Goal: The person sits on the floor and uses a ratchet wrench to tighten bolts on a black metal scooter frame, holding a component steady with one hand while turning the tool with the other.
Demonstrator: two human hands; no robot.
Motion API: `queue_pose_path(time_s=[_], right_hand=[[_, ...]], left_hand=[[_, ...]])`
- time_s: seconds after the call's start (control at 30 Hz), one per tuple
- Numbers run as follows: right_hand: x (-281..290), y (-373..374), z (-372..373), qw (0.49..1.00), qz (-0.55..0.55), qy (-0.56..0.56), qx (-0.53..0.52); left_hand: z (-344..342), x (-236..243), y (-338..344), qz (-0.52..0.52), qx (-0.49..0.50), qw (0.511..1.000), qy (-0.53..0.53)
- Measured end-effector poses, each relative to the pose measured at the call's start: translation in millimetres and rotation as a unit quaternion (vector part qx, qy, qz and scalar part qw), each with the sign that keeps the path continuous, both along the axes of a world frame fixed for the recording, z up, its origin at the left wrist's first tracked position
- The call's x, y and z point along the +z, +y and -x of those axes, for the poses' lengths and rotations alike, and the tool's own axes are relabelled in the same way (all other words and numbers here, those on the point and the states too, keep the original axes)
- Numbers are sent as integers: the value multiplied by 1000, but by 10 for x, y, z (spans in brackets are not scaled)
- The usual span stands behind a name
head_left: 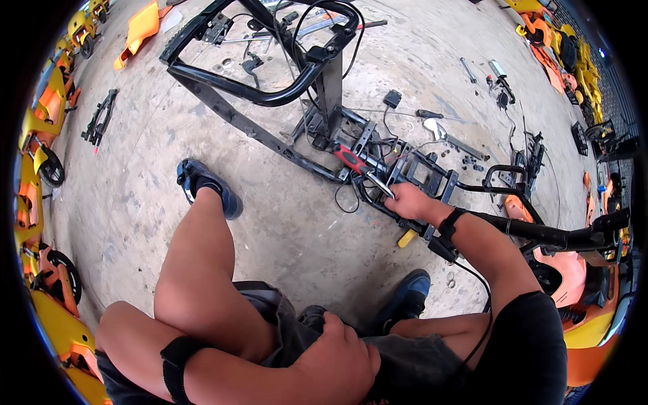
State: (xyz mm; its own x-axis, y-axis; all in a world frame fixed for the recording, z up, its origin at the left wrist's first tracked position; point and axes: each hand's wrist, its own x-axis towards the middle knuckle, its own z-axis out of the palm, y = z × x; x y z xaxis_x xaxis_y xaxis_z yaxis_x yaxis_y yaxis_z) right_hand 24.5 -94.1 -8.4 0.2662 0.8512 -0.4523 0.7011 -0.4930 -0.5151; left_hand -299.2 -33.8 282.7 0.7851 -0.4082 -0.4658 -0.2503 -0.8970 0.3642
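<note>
My right hand (410, 201) is closed round the metal end of a ratchet wrench (351, 159). Its red and black handle points up and left, over the crossbars of a black metal vehicle frame (331, 88). Loose wires (393, 145) run through the frame beside the tool. What the wrench's head sits on is hidden by my fingers. My left hand (341, 358) lies on the dark shorts (412, 351) in my lap and holds no visible object.
Right of the frame, a hammer-like tool (452, 140), a screwdriver (432, 115) and small dark parts (472, 162) lie on the concrete floor (270, 243). Further left are a black bracket (100, 120) and an orange panel (140, 30). Yellow and orange vehicles (42, 148) line both sides.
</note>
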Motion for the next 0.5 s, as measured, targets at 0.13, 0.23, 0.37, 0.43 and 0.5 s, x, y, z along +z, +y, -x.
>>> queue_pose_path(time_s=[0.13, 0.23, 0.37, 0.43, 0.5], right_hand=[[-18, -93, -25, 998, -34, 1, -53], [-132, -217, 269, 960, -78, -56, -262], [-308, -104, 301, 873, -61, -109, -471], [-270, -68, 306, 846, -47, -90, -524], [-272, -68, 307, 825, -54, -83, -557]], left_hand=[[10, -18, 13, -5, 19, 1000, -21], [-4, 38, 22, -4, -6, 1000, 20], [69, -13, -65, -32, -1, 999, -27], [99, -5, -23, 6, 6, 999, -44], [39, 54, 8, 5, -3, 1000, -25]])
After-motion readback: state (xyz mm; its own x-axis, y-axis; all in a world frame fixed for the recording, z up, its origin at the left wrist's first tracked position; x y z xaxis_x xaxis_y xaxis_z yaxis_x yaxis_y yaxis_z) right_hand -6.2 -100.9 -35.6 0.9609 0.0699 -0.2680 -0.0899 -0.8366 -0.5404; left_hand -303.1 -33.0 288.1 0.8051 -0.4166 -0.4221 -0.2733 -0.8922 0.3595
